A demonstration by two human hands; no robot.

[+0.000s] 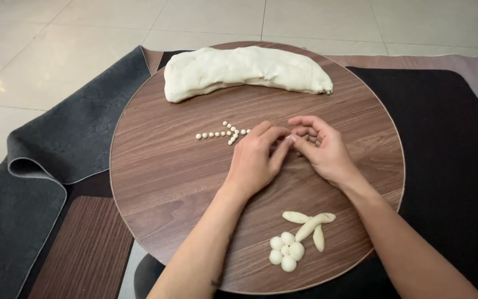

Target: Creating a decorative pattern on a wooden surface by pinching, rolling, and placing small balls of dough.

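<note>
Head view: round wooden board (156, 182).
Left hand (255, 160): fingertips pinched together, meeting right hand (322, 149), contents hidden.
Tiny dough beads (222, 133): row running left-right, just left of left hand.

On a round wooden board (161, 182), the left hand (255, 160) and right hand (319, 148) meet fingertip to fingertip beside a row of tiny dough beads (223, 133). A long dough loaf (244, 69) lies beyond; dough balls (286, 251) and tapered dough pieces (310, 224) lie nearer.
</note>
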